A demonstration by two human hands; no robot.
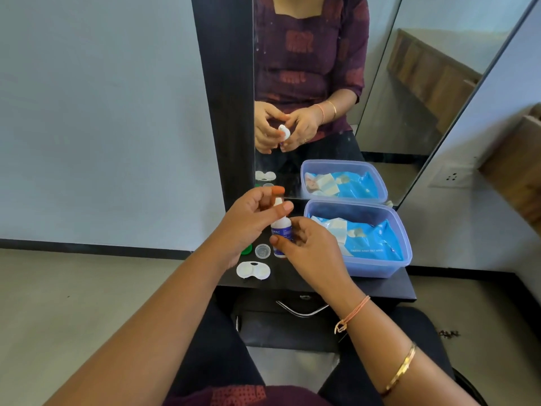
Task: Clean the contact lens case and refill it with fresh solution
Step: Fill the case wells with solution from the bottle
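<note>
A small white solution bottle [281, 230] with a blue label is held upright above the dark shelf. My right hand [307, 247] grips its body. My left hand [254, 218] pinches the white cap at its top with thumb and fingers. Below the hands, the white contact lens case [253, 270] lies open on the shelf, both wells facing up. A clear round lid [262, 251] lies just behind the case, and a green lid [247, 250] shows partly under my left hand.
A translucent blue plastic box [380, 268] holding blue wipe packets stands at the right of the dark shelf [380, 288]. A mirror [322, 83] rises behind and reflects the hands and box. A drawer handle [301, 310] sits under the shelf.
</note>
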